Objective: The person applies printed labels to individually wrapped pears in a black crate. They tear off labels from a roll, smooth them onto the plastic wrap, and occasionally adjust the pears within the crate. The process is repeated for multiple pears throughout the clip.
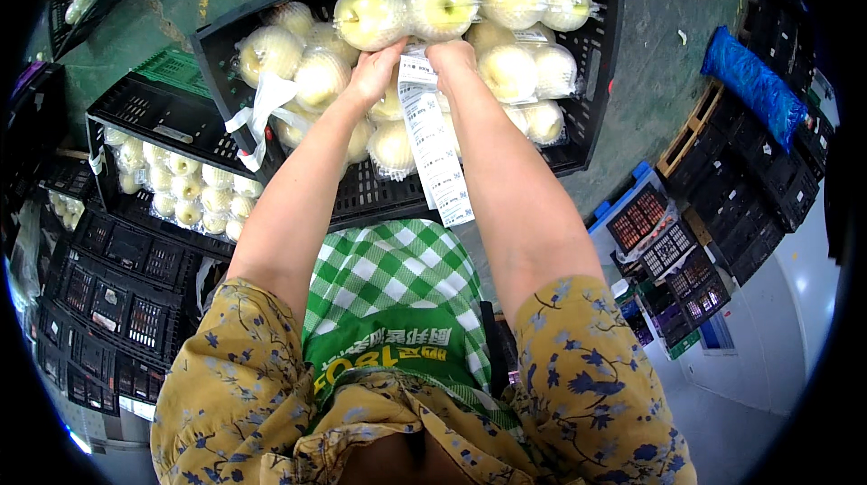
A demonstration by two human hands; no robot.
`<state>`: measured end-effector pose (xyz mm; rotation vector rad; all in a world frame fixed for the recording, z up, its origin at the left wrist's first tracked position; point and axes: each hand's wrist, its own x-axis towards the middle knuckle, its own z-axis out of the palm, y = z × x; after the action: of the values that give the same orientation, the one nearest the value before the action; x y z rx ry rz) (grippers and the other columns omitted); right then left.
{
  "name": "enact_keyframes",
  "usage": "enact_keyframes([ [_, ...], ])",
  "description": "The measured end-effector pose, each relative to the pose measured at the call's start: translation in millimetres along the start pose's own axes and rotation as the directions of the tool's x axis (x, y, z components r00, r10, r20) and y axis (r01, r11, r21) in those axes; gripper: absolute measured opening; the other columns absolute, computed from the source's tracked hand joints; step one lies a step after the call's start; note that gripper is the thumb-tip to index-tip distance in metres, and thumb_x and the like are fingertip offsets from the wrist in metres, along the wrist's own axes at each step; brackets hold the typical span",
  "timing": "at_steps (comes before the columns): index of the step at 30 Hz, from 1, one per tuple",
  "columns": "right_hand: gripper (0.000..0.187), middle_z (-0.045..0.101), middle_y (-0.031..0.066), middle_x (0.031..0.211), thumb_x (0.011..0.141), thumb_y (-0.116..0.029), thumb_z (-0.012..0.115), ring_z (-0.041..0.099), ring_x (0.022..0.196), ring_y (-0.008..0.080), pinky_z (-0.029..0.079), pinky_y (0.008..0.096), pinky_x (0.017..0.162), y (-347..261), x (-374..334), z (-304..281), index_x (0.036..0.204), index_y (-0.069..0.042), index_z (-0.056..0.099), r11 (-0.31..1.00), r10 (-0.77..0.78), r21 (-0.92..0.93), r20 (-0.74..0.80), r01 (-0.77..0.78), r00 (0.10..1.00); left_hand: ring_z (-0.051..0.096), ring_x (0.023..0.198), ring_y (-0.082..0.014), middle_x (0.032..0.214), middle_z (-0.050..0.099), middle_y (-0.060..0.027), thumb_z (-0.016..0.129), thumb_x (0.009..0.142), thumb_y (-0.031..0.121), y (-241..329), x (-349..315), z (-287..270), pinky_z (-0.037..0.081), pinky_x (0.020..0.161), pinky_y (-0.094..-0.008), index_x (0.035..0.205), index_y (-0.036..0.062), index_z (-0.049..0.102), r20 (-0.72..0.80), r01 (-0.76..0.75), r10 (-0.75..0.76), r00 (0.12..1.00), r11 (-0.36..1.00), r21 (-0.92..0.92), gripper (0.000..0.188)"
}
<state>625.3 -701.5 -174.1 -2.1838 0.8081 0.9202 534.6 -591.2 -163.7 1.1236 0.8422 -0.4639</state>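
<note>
A pack of two round, pale yellow-green fruits [405, 12], in foam nets and clear film, rests on top of other packs in a black crate [591, 115]. At its near edge is my left hand [376, 76], fingers closed and their tips partly hidden against the pack. Close beside it, my right hand [452, 59] is curled shut at the top of a long white strip of printed labels [433, 142]. That strip hangs down between my forearms, over the crate's near side. More wrapped fruit [510, 72] fills the crate around both hands.
To the left, another black crate [135, 115] holds similar fruit [194, 187], with stacked black crates [108, 304] below. White plastic [264, 115] hangs on the main crate's left corner. At right are a blue bag [754, 83] and more crates [731, 200].
</note>
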Motion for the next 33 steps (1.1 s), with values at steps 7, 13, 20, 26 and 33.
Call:
enact_keyframes([
  [7,0.025,0.061,0.0197,0.091,0.07,0.001,0.06,0.063,0.076,0.0244,0.05,0.0357,0.061,-14.1,-12.1,-4.2,0.091,0.014,0.058,0.993,0.031,-0.115,-0.046,-0.036,0.998,0.05,0.107,-0.0179,0.12,0.052,-0.01,0.04,0.083,0.039,10.2,-1.0,-0.6,0.035,0.094,-0.0283,0.12,0.0046,0.053,-0.022,0.004,-0.001,1.0,0.992,0.123,0.052],
  [13,0.025,0.061,0.0185,0.089,0.071,0.0,0.059,0.063,0.075,0.0236,0.05,0.0358,0.06,-11.1,-7.9,-5.3,0.092,0.014,0.057,0.994,0.032,-0.106,0.002,-0.031,0.999,0.03,0.126,-0.0291,0.136,0.04,-0.0032,0.024,0.079,0.054,19.7,3.1,-1.6,0.019,0.106,-0.0399,0.125,0.0283,0.049,0.041,-0.006,-0.019,0.999,0.846,0.534,0.058],
  [20,0.026,0.063,0.0126,0.082,0.075,-0.009,0.067,0.062,0.07,0.0195,0.049,0.0326,0.057,-20.4,-46.5,-36.8,0.09,0.01,0.059,0.95,0.098,0.243,0.36,-0.195,0.928,0.036,0.121,-0.0323,0.131,0.046,-0.0045,0.022,0.079,0.046,19.3,3.0,-5.9,0.022,0.104,-0.0441,0.123,0.0301,0.051,0.078,-0.014,-0.029,0.997,0.863,0.505,0.055],
  [26,0.019,0.064,0.006,0.076,0.076,-0.01,0.064,0.058,0.065,0.011,0.045,0.0261,0.056,5.4,-107.8,-98.0,0.091,0.003,0.063,0.989,-0.106,-0.022,0.572,0.144,0.813,0.033,0.124,-0.0315,0.131,0.046,-0.0041,0.022,0.082,0.046,18.5,-2.1,0.0,0.022,0.104,-0.0443,0.119,0.0283,0.055,0.065,-0.05,0.011,0.998,0.776,0.628,0.053],
  [33,0.014,0.06,0.0011,0.082,0.082,-0.007,0.06,0.05,0.075,0.0041,0.043,0.0219,0.066,84.4,-172.6,-159.9,0.092,0.002,0.059,0.881,-0.328,-0.107,0.566,0.462,0.757,0.044,0.113,-0.0322,0.122,0.053,-0.0096,0.037,0.091,0.036,26.0,-87.7,29.3,0.033,0.097,-0.042,0.102,0.0059,0.064,0.051,-0.364,0.429,0.902,0.689,0.627,0.042],
])
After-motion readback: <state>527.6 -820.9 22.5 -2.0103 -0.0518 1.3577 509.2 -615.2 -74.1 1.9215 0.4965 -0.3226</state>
